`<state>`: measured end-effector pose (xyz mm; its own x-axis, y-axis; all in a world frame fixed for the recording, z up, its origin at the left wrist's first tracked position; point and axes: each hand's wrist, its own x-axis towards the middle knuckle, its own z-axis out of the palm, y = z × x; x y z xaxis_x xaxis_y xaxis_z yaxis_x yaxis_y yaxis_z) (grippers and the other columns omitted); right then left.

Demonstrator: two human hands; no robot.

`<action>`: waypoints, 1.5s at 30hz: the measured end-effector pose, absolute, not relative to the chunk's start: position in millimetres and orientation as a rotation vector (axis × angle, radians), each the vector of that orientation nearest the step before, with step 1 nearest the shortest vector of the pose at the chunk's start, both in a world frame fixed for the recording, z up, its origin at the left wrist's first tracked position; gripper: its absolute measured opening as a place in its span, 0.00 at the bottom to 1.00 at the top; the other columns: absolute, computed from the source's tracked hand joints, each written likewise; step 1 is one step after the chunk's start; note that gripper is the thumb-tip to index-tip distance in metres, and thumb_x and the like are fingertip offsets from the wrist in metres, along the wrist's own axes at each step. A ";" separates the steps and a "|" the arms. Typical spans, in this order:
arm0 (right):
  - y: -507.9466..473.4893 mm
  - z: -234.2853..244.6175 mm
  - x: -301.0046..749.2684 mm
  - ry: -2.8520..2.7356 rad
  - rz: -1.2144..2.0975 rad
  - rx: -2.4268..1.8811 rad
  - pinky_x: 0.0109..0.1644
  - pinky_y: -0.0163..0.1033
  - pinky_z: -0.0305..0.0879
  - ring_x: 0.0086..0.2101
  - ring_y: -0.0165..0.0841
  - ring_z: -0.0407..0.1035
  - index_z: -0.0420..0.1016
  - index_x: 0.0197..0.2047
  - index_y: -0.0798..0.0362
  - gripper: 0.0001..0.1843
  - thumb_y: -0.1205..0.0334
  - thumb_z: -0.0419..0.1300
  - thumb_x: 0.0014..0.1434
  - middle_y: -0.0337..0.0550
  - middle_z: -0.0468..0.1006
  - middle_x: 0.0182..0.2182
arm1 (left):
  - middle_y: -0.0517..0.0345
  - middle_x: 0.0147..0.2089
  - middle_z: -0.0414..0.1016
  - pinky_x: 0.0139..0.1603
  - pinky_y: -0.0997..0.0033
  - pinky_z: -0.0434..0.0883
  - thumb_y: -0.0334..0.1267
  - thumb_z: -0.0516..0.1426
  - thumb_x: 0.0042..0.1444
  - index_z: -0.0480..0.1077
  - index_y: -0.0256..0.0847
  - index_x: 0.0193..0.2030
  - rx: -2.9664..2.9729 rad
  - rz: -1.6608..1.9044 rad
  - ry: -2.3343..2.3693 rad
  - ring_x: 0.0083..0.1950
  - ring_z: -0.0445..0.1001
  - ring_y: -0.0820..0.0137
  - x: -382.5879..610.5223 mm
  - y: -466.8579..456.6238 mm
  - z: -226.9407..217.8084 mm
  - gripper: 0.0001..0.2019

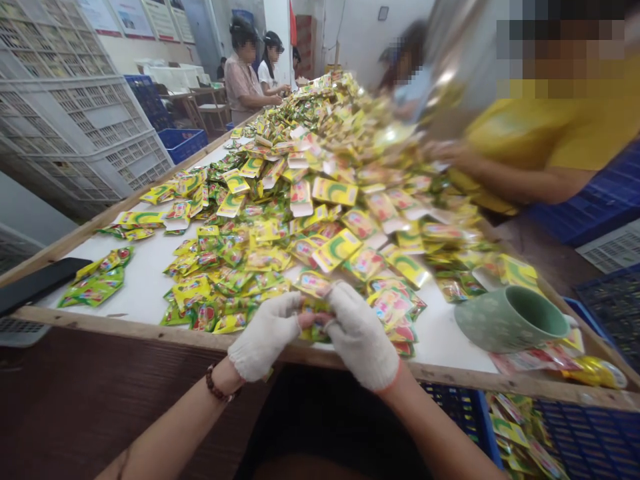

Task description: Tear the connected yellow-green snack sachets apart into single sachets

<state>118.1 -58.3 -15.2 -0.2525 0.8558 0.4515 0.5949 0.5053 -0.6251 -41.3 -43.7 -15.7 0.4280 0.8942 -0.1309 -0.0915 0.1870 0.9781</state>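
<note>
My left hand [266, 335], in a white fingertip-less glove, is closed by the table's front edge. My right hand [361, 339], gloved the same way, curls its fingers close beside it. Between them they pinch a small yellow-green packet [315, 308], mostly hidden by the fingers. Just left of the hands lies a heap of small green and yellow packets [200, 288]. To the right, a stack of packets with pink fronts [394, 305] reaches the edge. Beyond the fingertips, yellow card boxes [337, 249] lie on the heap.
A green mug [510, 320] lies tilted at the right corner. A dark flat object [43, 283] rests at the left corner. Blue crates [575, 427] stand below the table, white crates [85, 107] at left. A co-worker in yellow [550, 143] works across the right side.
</note>
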 end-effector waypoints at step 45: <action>-67.0 5.8 170.2 -1.578 0.611 -1.571 0.37 0.38 0.66 0.32 0.35 0.70 0.73 0.34 0.53 0.12 0.54 0.54 0.59 0.42 0.77 0.29 | 0.52 0.43 0.68 0.42 0.64 0.70 0.37 0.57 0.46 0.63 0.41 0.46 2.511 0.516 1.260 0.43 0.70 0.62 -42.7 -24.1 -12.9 0.18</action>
